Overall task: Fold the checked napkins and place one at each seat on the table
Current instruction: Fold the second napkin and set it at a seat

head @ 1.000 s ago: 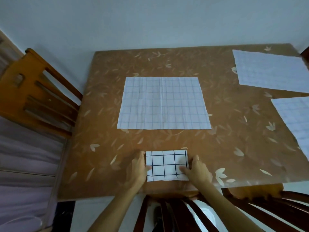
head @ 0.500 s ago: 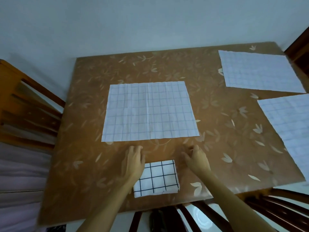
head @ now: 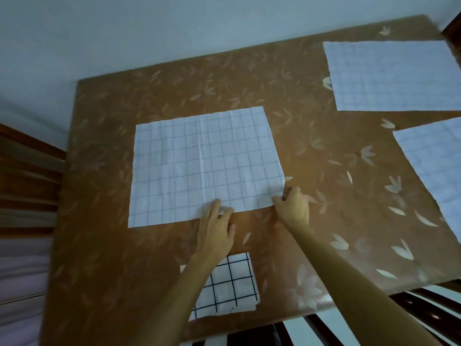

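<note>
Hands work at the near edge of the centre napkin (head: 207,166). The right hand (head: 293,208) pinches the near right corner between thumb and fingers. The left hand (head: 217,228) lies with fairly straight fingers on the same edge nearer the middle, where the cloth puckers slightly, and it does not appear to grip anything. The napkin is otherwise spread flat in the middle of the table (head: 149,283), with no edge lifted, so this fold is judged barely begun. Directly behind the hands, partly under the left forearm, the folded napkin (head: 232,288) lies as a small rectangle at the near table edge, just in front of the near chair (head: 324,330). That seat is judged served. Further out, the far-right napkin (head: 394,76) and the right-edge napkin (head: 434,166) both lie open and unfolded, well apart from the hands. A second chair (head: 27,186) stands at the left side with no napkin before it. Assessment: one napkin of the four visible is finished. Three remain to be folded and placed. The full count of seats cannot be told.
</note>
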{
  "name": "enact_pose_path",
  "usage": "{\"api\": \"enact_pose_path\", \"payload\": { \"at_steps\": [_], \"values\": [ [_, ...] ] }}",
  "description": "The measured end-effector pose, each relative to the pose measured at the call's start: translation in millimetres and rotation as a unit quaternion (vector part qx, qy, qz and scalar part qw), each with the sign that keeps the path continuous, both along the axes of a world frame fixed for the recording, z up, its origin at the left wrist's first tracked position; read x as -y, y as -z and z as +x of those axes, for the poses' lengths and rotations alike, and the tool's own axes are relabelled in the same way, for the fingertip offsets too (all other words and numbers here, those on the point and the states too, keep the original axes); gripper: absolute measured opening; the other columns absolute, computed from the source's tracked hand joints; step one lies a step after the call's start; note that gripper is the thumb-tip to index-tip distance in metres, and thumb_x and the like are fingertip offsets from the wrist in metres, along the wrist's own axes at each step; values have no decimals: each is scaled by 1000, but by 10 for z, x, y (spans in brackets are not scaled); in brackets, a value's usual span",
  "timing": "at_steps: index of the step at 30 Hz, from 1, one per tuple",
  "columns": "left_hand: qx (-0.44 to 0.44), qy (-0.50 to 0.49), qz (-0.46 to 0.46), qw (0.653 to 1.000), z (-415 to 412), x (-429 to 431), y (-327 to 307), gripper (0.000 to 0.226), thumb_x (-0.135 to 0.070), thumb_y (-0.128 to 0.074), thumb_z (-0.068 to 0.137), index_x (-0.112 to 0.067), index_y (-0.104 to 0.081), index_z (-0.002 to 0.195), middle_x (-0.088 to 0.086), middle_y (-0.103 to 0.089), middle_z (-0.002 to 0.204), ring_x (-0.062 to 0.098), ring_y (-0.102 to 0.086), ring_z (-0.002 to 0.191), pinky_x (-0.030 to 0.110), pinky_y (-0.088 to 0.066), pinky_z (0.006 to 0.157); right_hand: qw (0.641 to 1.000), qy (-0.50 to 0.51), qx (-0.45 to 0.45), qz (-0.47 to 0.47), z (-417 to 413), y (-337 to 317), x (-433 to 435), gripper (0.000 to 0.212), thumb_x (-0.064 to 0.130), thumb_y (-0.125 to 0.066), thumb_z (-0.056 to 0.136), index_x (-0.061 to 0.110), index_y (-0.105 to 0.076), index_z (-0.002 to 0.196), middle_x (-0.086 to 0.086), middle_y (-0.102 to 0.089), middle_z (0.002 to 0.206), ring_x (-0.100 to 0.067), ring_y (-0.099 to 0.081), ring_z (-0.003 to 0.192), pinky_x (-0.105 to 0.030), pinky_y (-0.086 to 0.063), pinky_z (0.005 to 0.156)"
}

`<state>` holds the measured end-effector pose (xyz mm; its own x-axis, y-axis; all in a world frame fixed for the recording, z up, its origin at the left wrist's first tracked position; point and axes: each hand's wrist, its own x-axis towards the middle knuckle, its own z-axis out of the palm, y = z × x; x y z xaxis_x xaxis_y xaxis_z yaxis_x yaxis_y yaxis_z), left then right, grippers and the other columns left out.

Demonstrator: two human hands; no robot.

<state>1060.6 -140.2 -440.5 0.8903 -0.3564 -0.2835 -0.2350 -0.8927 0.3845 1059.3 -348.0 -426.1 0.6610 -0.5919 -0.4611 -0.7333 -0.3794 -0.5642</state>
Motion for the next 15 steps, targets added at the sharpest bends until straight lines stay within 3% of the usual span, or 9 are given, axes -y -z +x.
{"api": "enact_pose_path", "payload": {
  "at_steps": [3, 6, 10, 13, 15],
  "values": [
    [6, 3, -2, 1000, 1, -14, -3, 43, -31, -53, 100, -28, -49, 142, 5, -22, 164, 24, -20, 151, 40, -25, 120, 998, 30, 9, 59, 67, 25, -55, 36, 23, -67, 90, 1, -53, 115, -8, -59, 101, -28, -58, 92, -40, -53, 74],
    [-7, 2, -5, 1000, 0, -22, -41, 42, -32, -53, 100, -28, -50, 142, 5, -24, 163, 24, -23, 149, 41, -26, 119, 994, -3, 46, 94, 70, -7, -149, 21, 19, -61, 92, -1, -63, 99, -17, -69, 89, -25, -62, 78, -30, -46, 56],
    [-44, -12, -61, 997, -39, -63, -161, 42, -25, -54, 99, -22, -50, 141, 1, -44, 150, 20, -39, 140, 34, -34, 114, 984, -54, 121, 116, 14, -241, -295, 14, 16, -61, 87, 8, -64, 97, -11, -71, 84, -25, -67, 74, -40, -54, 62],
    [-61, -43, -103, 992, -52, -125, -312, 43, -22, -55, 100, -21, -47, 142, -1, -49, 145, 18, -44, 136, 31, -36, 112, 974, -126, 157, 107, 14, -592, -348, 3, 7, -60, 87, 5, -61, 87, -4, -64, 72, -10, -58, 58, -25, -44, 51],
    [-55, -69, -117, 989, -45, -163, -471, 46, -22, -54, 101, -24, -43, 146, -3, -46, 149, 15, -42, 138, 27, -34, 110, 963, -164, 180, 113, 5, -867, -364, 14, 6, -56, 90, 9, -59, 77, -1, -61, 63, -7, -58, 47, -19, -40, 44]
  ]
}}
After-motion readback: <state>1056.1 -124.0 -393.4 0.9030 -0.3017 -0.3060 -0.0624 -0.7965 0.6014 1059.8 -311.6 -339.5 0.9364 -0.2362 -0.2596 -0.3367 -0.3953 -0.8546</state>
